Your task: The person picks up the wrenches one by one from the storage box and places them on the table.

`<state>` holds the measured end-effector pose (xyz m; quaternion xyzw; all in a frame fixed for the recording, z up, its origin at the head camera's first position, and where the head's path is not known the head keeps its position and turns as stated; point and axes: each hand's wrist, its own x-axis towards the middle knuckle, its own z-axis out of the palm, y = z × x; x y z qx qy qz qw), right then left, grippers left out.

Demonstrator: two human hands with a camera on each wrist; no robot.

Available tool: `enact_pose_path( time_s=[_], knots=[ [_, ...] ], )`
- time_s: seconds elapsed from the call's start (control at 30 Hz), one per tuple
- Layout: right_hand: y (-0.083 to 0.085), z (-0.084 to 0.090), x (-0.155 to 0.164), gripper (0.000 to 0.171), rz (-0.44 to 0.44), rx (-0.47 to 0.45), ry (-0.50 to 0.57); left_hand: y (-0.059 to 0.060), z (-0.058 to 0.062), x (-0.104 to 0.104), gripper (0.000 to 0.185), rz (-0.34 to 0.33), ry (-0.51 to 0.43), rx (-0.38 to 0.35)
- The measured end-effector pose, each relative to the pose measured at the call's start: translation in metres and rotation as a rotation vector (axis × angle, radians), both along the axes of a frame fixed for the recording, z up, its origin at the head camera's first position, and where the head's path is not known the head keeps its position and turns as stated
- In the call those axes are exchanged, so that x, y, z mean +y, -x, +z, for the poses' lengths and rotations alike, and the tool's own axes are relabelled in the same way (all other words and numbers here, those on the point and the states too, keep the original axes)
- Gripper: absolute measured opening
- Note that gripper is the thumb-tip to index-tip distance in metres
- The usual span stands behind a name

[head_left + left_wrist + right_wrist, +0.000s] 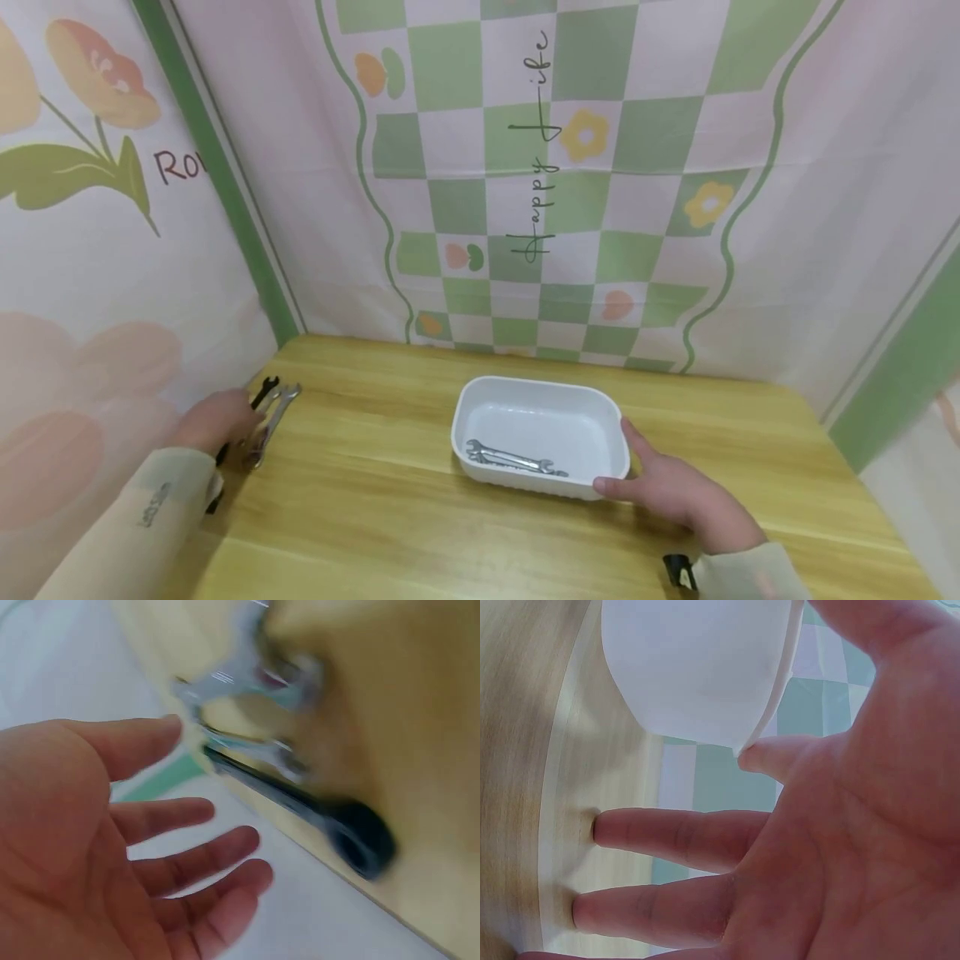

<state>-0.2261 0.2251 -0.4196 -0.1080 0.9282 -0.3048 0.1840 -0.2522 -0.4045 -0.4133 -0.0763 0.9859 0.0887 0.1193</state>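
Note:
My left hand [221,419] reaches over a small group of wrenches on the left of the table. In the left wrist view its fingers are spread and relaxed, apart from a black ring-ended wrench [300,801] and silver wrenches [232,679], which are blurred. A white plastic basin [536,396] stands at the middle, with silver open-ended wrenches [513,459] lying along its near side. At the basin's right end is my right hand [675,490], its thumb and index finger touching the rim. The right wrist view shows the other fingers stretched out, fingertips at the tabletop.
The wooden table [360,517] carries the basin and the wrenches. Behind it hangs a green-and-white checked curtain [517,200]. Another printed cloth [112,275] closes the left side, near the left hand. A black wrist strap [679,572] shows by the right sleeve.

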Motion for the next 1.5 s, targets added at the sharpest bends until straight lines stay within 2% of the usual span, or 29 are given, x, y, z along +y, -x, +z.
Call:
enact_pose_path(
  time_s=[0.1,0.13,0.2,0.3,0.37,0.43,0.5,0.63,0.73,0.8,0.93,1.03,1.1,1.17,1.23,1.4,1.5],
  knots=[
    [-0.001,0.000,0.000,0.117,0.002,0.004,-0.005,0.008,0.006,0.014,0.068,-0.111,-0.073,0.081],
    [-0.001,-0.001,0.000,0.117,0.003,0.004,-0.004,0.011,0.010,0.020,0.073,-0.149,-0.122,0.095],
    [-0.002,-0.001,0.000,0.117,0.002,0.005,-0.002,0.015,0.016,0.032,0.081,-0.224,-0.285,0.110],
    [-0.002,-0.001,0.000,0.117,0.000,0.004,0.002,0.025,0.027,0.051,0.080,-0.346,-0.574,0.082],
    [-0.001,-0.001,0.000,0.117,-0.001,0.002,-0.001,0.032,0.034,0.067,0.080,-0.425,-0.733,0.056],
    [-0.001,-0.001,0.000,0.117,-0.004,-0.001,-0.001,0.039,0.041,0.086,0.082,-0.498,-0.836,0.020],
    [-0.001,-0.001,0.000,0.117,-0.008,-0.004,-0.001,0.045,0.048,0.107,0.085,-0.566,-0.899,-0.025],
    [-0.002,-0.001,0.000,0.117,-0.013,-0.009,0.004,0.055,0.059,0.152,0.087,-0.694,-0.928,-0.119],
    [-0.001,-0.001,0.000,0.117,-0.010,-0.003,0.002,0.062,0.060,0.185,0.088,-0.775,-0.927,-0.166],
    [-0.001,-0.001,0.001,0.117,-0.013,-0.004,0.002,0.065,0.058,0.205,0.090,-0.804,-0.957,-0.217],
    [0.000,-0.002,0.001,0.118,-0.010,-0.001,0.000,0.068,0.055,0.243,0.091,-0.844,-1.018,-0.364],
    [0.000,-0.003,0.002,0.118,-0.008,0.004,-0.004,0.069,0.053,0.267,0.082,-0.878,-0.993,-0.465],
    [0.000,-0.003,0.001,0.118,-0.012,0.003,-0.003,0.070,0.049,0.282,0.069,-0.894,-0.951,-0.517],
    [0.000,-0.003,0.001,0.118,-0.017,-0.003,0.001,0.070,0.045,0.296,0.057,-0.892,-0.912,-0.569],
    [0.000,-0.003,0.000,0.118,-0.020,-0.004,0.005,0.069,0.042,0.308,0.054,-0.873,-0.892,-0.636],
    [0.000,-0.003,0.000,0.117,-0.015,0.006,0.003,0.063,0.034,0.330,0.066,-0.774,-0.859,-0.781],
    [0.000,-0.002,0.001,0.117,-0.008,0.019,0.002,0.059,0.030,0.338,0.072,-0.712,-0.804,-0.811]
  ],
)
